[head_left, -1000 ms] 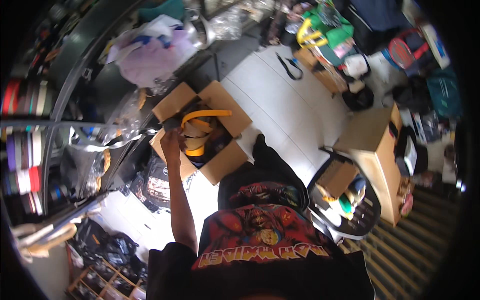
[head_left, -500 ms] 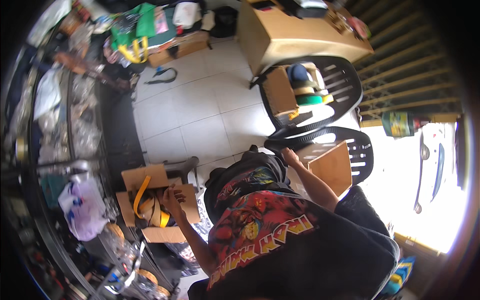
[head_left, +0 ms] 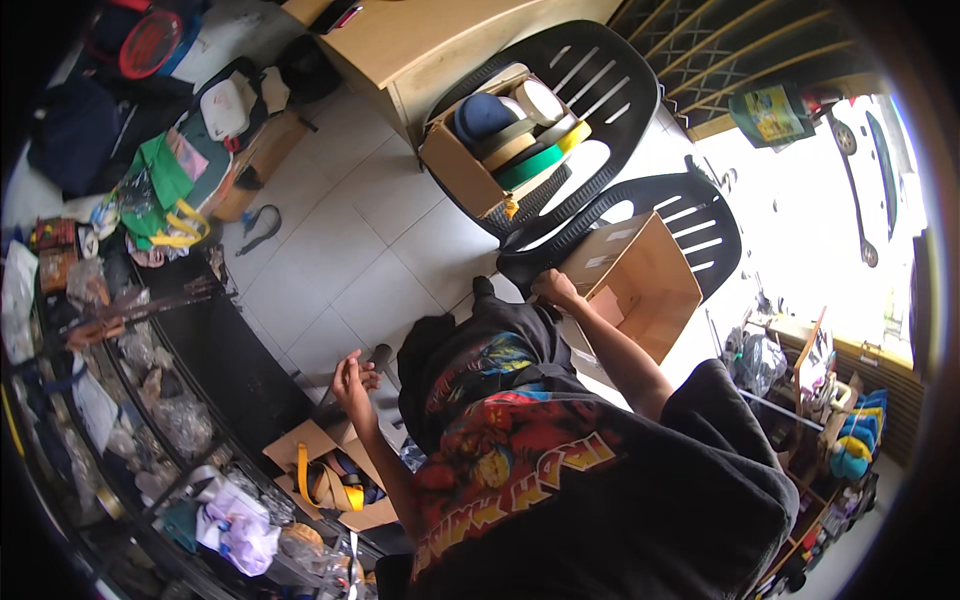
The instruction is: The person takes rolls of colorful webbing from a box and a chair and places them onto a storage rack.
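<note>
My left hand (head_left: 354, 384) is raised in the air, fingers loosely bent and apart, holding nothing. Below it stands an open cardboard box (head_left: 298, 440) containing a yellow strap (head_left: 304, 474) and dark coiled pieces. My right hand (head_left: 555, 290) is closed at the near corner of a second cardboard box (head_left: 650, 290), which sits on a black plastic chair (head_left: 708, 232). Whatever its fingers grip is hidden. On the other black chair (head_left: 600, 75) is a carton (head_left: 455, 165) packed with rolls, among them a green roll (head_left: 530, 167) and a dark blue roll (head_left: 484, 120).
A wooden desk (head_left: 400, 45) stands beyond the chairs. Along the left run black shelves (head_left: 215, 345) crowded with plastic bags. A green bag (head_left: 165, 175) and a dark strap (head_left: 262, 230) lie on the tiled floor (head_left: 350, 250). A folding gate (head_left: 740, 50) borders the bright doorway.
The view has swung to the right. My left hand has moved up and away from the box of straps. My right hand stays by the box on the chair.
</note>
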Demonstrator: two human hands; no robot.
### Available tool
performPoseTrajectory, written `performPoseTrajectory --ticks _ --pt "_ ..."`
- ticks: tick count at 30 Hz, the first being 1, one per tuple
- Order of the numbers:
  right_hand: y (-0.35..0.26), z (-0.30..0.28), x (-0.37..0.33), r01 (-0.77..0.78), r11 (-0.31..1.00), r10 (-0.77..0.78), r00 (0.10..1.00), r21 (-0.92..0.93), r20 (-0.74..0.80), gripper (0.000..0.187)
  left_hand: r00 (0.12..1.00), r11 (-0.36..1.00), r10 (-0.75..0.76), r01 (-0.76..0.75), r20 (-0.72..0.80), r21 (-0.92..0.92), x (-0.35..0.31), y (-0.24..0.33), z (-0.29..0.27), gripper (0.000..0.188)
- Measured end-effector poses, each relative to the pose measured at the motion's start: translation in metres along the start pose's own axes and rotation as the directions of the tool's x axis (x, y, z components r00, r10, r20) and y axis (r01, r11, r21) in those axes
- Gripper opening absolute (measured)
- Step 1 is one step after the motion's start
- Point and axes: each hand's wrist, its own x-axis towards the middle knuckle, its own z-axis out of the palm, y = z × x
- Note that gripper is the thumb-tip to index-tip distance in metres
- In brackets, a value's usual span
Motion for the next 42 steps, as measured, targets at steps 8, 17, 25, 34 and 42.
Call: performPoseTrajectory --ticks 8,17,25,34,42 --pt "-0.090 -0.072 0.031 -0.200 0.958 0.212 0.976 0.204 -0.039 0.039 0.983 0.980 -0.176 0.170 0.052 0.106 0.081 0.025 -0.004 0.031" --pt "-0.097 -0.061 0.061 -0.345 0.772 0.444 0.894 0.535 -0.065 0.044 0.898 0.855 -0.230 0.002 0.376 0.519 0.267 0.051 0.069 0.025" --pt "-0.116 -0.102 0.104 -0.384 0.588 0.579 0.814 0.711 -0.040 0.067 0.768 0.453 -0.316 -0.394 0.557 0.800 0.335 0.080 0.124 0.021" --pt "-0.116 -0.155 0.193 -0.525 0.553 0.754 0.646 0.646 -0.120 0.083 0.824 0.503 -0.382 -0.193 0.417 0.842 0.323 0.089 0.098 0.024" --pt "-0.082 -0.159 0.242 -0.563 0.510 0.814 0.560 0.651 -0.153 0.059 0.836 0.513 -0.414 -0.114 0.362 0.851 0.302 0.088 0.109 0.025"
